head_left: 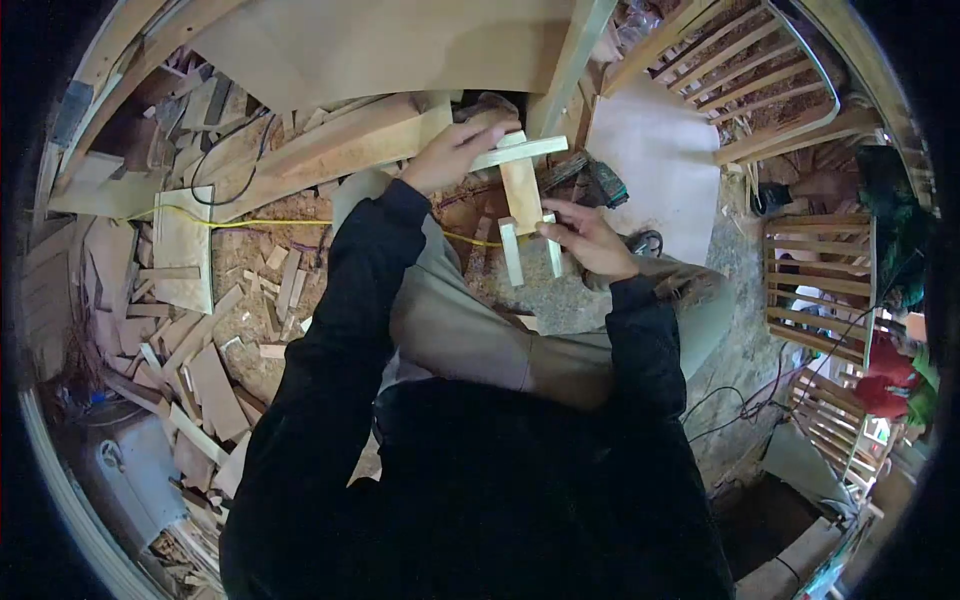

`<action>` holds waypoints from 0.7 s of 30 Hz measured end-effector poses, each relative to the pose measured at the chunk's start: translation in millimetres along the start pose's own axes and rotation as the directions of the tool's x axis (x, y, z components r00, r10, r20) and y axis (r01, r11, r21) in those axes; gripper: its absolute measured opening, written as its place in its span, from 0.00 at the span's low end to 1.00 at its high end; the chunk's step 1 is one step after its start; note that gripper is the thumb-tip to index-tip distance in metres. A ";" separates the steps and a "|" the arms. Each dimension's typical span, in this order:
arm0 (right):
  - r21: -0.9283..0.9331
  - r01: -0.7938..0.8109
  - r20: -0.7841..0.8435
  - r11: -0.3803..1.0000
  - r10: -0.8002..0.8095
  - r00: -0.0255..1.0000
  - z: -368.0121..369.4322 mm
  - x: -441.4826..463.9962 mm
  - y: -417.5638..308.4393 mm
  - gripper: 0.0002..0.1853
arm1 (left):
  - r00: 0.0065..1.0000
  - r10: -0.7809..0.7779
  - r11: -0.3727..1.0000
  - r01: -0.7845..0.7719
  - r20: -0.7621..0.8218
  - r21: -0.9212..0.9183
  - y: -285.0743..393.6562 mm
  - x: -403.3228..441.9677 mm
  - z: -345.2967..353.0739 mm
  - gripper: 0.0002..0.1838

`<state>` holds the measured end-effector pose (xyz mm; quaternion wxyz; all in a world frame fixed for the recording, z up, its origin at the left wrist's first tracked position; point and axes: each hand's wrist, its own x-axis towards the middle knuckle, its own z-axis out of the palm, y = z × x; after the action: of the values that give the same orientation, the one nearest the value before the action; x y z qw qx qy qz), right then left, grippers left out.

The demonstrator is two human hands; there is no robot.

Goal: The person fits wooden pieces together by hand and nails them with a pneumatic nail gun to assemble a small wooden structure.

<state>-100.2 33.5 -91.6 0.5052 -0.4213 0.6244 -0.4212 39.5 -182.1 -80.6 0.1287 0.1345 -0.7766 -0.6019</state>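
Above my lap I hold a small wooden assembly point(520, 188) made of pale pieces. It has a flat middle board, a strip lying across its far end and two short leg-like pieces at its near end. My left hand point(455, 155) is closed on the far end, by the cross strip; some of its fingertips are hidden. At the near end, my right hand point(595, 240) pinches the right leg piece between thumb and fingers. A power tool with a dark body point(600, 185) lies on the ground just beyond my right hand.
Wood offcuts point(215, 390) and sawdust cover the ground at left. A thick beam point(330, 150) lies ahead, and a yellow cord point(270, 222) runs across. Slatted wooden frames point(820, 285) stand at right, near a person in red and green point(895, 380). A large panel point(390, 50) is at the back.
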 end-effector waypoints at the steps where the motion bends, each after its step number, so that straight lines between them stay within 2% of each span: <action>1: -0.040 -0.010 -0.006 0.999 0.010 1.000 -2.4 0.2 -0.2 0.25 | 0.984 -0.175 0.969 0.179 0.036 -0.168 3.3 -0.2 -2.4 0.27; 2: -0.040 -0.013 -0.003 0.999 0.013 1.000 -3.1 -0.1 0.9 0.25 | 0.983 -0.178 0.969 0.181 0.034 -0.170 6.5 -0.1 -4.7 0.27; 4: 0.070 0.036 -0.107 0.997 -0.029 0.994 -2.0 -0.7 3.4 0.24 | 0.976 -0.219 0.818 0.181 -0.005 -0.547 10.6 0.6 -9.0 0.32; 5: 0.037 0.095 -0.175 0.995 -0.087 0.981 0.6 1.0 3.4 0.24 | 0.984 -0.173 0.831 0.123 -0.043 -0.542 12.2 -0.2 -10.0 0.36; 6: 0.038 0.094 -0.176 0.995 -0.086 0.981 -0.2 -0.3 1.9 0.24 | 0.984 -0.174 0.831 0.123 -0.043 -0.542 12.7 -0.4 -8.6 0.36; 8: 0.300 0.059 -0.221 0.952 0.009 0.975 0.8 -5.9 -21.1 0.24 | 0.987 -0.103 0.854 0.026 -0.121 -0.520 9.2 -2.0 -3.9 0.37; 9: 0.347 0.056 -0.225 0.936 0.025 0.974 -0.7 -3.3 -16.9 0.24 | 0.996 -0.031 0.882 -0.013 -0.087 -0.470 7.5 -3.4 -3.2 0.37; 10: 0.347 0.053 -0.219 0.937 0.026 0.975 -0.2 -1.1 -16.0 0.24 | 0.995 -0.034 0.882 -0.013 -0.092 -0.471 5.4 -4.2 -1.7 0.37; 12: 0.400 0.126 -0.213 0.908 -0.042 0.976 3.1 1.8 -14.5 0.24 | 0.995 0.065 0.937 -0.034 0.076 -0.348 1.6 -3.5 4.4 0.33; 13: 0.401 0.125 -0.211 0.907 -0.041 0.977 6.1 3.5 -12.0 0.24 | 0.997 -0.008 0.932 0.035 0.076 -0.360 7.0 -6.7 10.1 0.31; 14: 0.246 0.154 -0.206 0.957 -0.104 0.973 9.5 6.0 -8.5 0.25 | 0.997 -0.008 0.933 0.035 0.076 -0.359 3.9 -4.6 12.6 0.31; 15: 0.085 0.183 -0.193 0.980 -0.164 0.967 11.3 7.1 -6.4 0.25 | 0.993 -0.042 0.956 0.073 0.114 -0.283 -0.8 -2.6 15.3 0.29; 16: 0.086 0.182 -0.194 0.980 -0.163 0.968 11.6 7.0 -5.8 0.25 | 0.986 -0.079 0.973 0.108 0.149 -0.204 -0.6 -2.2 16.7 0.28; 18: -0.031 0.172 -0.194 0.985 -0.175 0.965 11.8 7.2 -4.2 0.26 | 0.982 -0.133 0.959 0.162 0.137 -0.233 -0.6 -6.0 11.9 0.25; 20: -0.079 0.199 -0.245 0.977 -0.213 0.946 5.1 8.1 -9.0 0.25 | 0.996 -0.084 0.988 0.083 0.000 -0.130 -7.3 -6.0 2.9 0.22; 21: 0.006 0.169 -0.338 0.986 -0.157 0.928 0.5 6.9 -12.2 0.24 | 0.991 -0.094 0.991 0.084 -0.095 -0.102 -10.6 -7.3 -1.4 0.22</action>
<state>-99.5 23.4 -82.0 0.3618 -0.3847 0.6569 -0.5381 47.4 -183.2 -90.9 0.1467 0.1923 -0.7320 -0.6369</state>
